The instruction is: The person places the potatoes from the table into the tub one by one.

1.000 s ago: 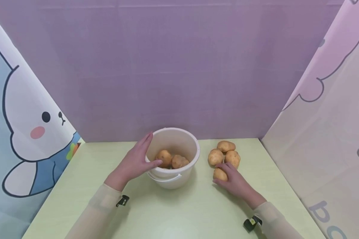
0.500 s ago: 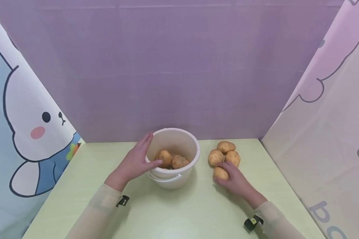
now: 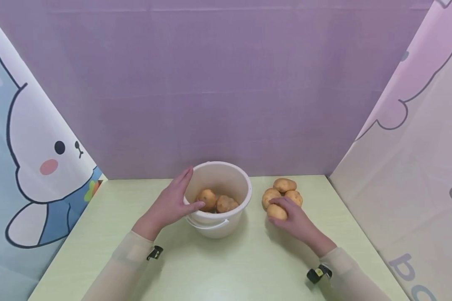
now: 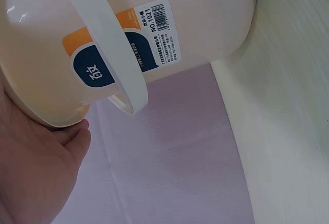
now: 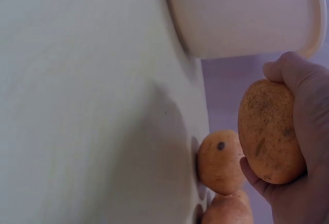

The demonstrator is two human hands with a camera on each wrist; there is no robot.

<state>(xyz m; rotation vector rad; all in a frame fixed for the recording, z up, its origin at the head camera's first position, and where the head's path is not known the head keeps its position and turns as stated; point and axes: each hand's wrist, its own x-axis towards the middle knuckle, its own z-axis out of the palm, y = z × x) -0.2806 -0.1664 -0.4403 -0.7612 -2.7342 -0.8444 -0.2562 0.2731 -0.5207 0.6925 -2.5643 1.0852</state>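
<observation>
A potato (image 5: pixel 271 131) is held in my right hand (image 3: pixel 295 220), between thumb and fingers. The right wrist view shows it raised off the table, its shadow falling apart from it. My left hand (image 3: pixel 169 203) grips the rim of a pale plastic bucket (image 3: pixel 226 225) from the left, the thumb lying over the front of the rim. Inside the bucket are potatoes (image 3: pixel 207 199); the lowest ones are partly hidden by its wall. Behind my right hand, a small group of potatoes (image 3: pixel 285 184) rests on the table, partly covered by the fingers.
The bucket's white handle (image 4: pixel 110 44) hangs down on its outer side, across a printed label (image 4: pixel 159 34). A light green table (image 3: pixel 218 271) carries everything. A purple backdrop (image 3: pixel 226 83) stands behind, and printed cloth panels (image 3: pixel 418 167) flank both sides.
My right hand has lifted the potato off the table, moving it slightly up and now overlapping the potatoes behind. The left hand and bucket have stayed in place.
</observation>
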